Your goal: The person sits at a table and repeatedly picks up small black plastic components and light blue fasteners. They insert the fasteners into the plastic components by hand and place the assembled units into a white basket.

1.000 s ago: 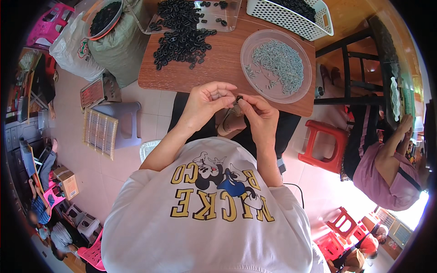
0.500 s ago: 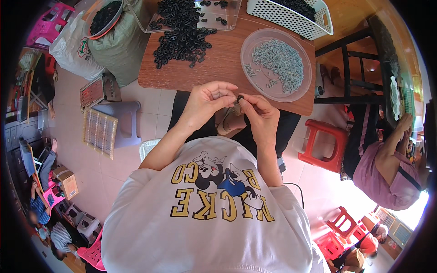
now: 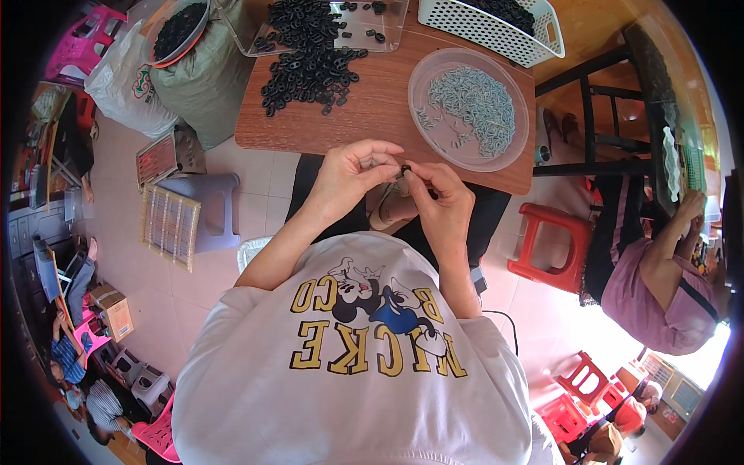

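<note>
My right hand [image 3: 446,198] pinches a small black plastic piece [image 3: 406,168] between thumb and fingertips, just off the near edge of the wooden table [image 3: 372,116]. Close beside it, my left hand [image 3: 349,178] has its thumb and fingers brought together, the tips almost touching the piece. Whatever those left fingers hold is too small to make out. Beyond my hands, to the right, a round clear tub [image 3: 422,136] contains many small silvery screws [image 3: 484,105]. At the left of the table, a heap of black plastic pieces [image 3: 306,81] spills out from a clear tray [image 3: 387,19].
A white perforated basket [image 3: 480,35] with black pieces stands at the table's far right. Left are sacks [image 3: 201,93], a grey stool [image 3: 217,213] and a woven rack [image 3: 170,225]. A red stool [image 3: 546,248] and another person [image 3: 659,287] are to the right.
Both hands keep nearly the same place and pinch. The right hand has shifted very slightly left with the black piece.
</note>
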### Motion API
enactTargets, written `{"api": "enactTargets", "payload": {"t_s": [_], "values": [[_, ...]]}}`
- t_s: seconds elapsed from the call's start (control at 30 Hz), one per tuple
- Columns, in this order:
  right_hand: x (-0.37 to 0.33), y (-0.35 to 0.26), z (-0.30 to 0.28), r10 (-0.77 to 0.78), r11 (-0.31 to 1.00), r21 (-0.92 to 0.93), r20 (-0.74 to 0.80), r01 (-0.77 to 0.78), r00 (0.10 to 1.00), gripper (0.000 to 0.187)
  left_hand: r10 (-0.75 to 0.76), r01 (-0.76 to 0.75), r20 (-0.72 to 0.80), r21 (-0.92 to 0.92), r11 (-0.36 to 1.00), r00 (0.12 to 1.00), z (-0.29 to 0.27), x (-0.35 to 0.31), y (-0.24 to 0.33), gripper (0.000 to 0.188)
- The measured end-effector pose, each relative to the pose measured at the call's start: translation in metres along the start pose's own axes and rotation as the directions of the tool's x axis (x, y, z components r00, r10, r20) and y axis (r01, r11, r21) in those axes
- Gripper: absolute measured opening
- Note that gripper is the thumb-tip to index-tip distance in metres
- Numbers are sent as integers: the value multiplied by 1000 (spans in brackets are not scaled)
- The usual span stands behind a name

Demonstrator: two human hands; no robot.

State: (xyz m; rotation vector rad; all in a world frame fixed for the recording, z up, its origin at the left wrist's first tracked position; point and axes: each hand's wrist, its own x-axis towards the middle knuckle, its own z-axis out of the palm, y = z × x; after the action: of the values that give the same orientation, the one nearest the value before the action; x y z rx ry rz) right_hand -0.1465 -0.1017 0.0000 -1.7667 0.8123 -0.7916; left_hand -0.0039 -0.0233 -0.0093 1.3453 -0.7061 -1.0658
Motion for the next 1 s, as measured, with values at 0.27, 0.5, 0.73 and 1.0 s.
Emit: {"api": "enactTargets", "payload": {"t_s": [0.27,0.5,0.73,1.0], "values": [[0,3,4,135,981,133,45,-140,990,15,64,-64,-17,17,998,998,0,0,4,27],[3,6,5,311,878,374,28,-298,950,13,-19,8,-30,-318,948,999,2,7,-6,31],[-2,8,8,268,926,277,-6,-256,963,11,-90,68,-40,-378,923,995,2,8,-11,38],[-2,9,15,344,886,312,58,-344,937,11,-138,135,16,-329,935,990,-8,7,-15,46]]}}
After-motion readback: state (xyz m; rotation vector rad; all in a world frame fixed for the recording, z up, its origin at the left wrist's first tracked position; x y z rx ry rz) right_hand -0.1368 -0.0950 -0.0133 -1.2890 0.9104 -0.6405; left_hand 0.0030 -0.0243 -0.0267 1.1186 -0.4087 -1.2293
